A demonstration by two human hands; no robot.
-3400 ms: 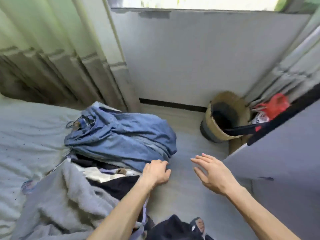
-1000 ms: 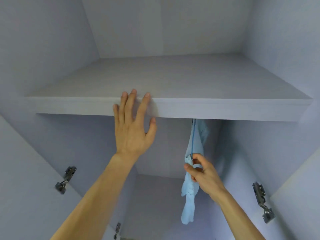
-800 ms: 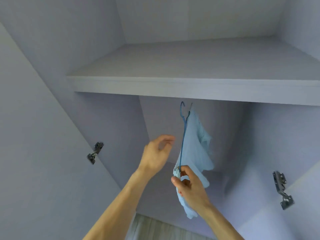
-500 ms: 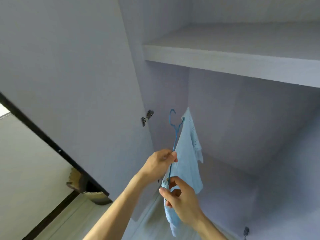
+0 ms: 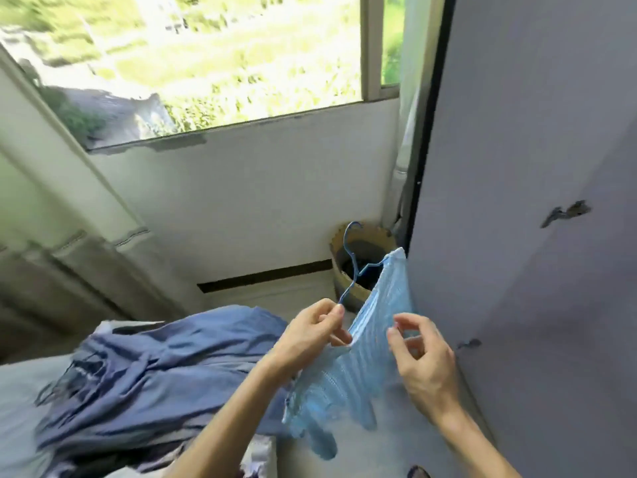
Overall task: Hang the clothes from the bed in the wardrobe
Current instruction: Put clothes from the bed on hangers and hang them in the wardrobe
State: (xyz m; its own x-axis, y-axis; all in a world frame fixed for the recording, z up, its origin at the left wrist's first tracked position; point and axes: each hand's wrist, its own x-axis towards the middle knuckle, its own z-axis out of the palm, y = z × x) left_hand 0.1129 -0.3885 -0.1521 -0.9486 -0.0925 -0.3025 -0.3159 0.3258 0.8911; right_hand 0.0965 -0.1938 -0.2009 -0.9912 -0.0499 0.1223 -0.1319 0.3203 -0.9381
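A light blue knitted top [image 5: 344,384] hangs on a blue wire hanger [image 5: 351,267], held in the air between the bed and the wardrobe door [image 5: 534,167]. My left hand [image 5: 310,336] pinches the hanger's lower arm at the top's left edge. At the top's right edge, my right hand [image 5: 424,363] has thumb and fingers curled round a fold of the fabric. The hanger's hook points up and is free of any rail. A pile of dark blue clothes [image 5: 165,367] lies on the bed [image 5: 17,408] to the left. The wardrobe's inside is out of view.
A woven basket [image 5: 365,243] stands on the floor in the corner behind the hanger. A window [image 5: 206,63] fills the upper wall, with a curtain [image 5: 51,270] at the left. The open grey wardrobe door carries hinge plates [image 5: 565,213].
The view swung from the wardrobe's inside down to the bed and window. The top and hanger came off the rail and out of the wardrobe, both hands still on them.
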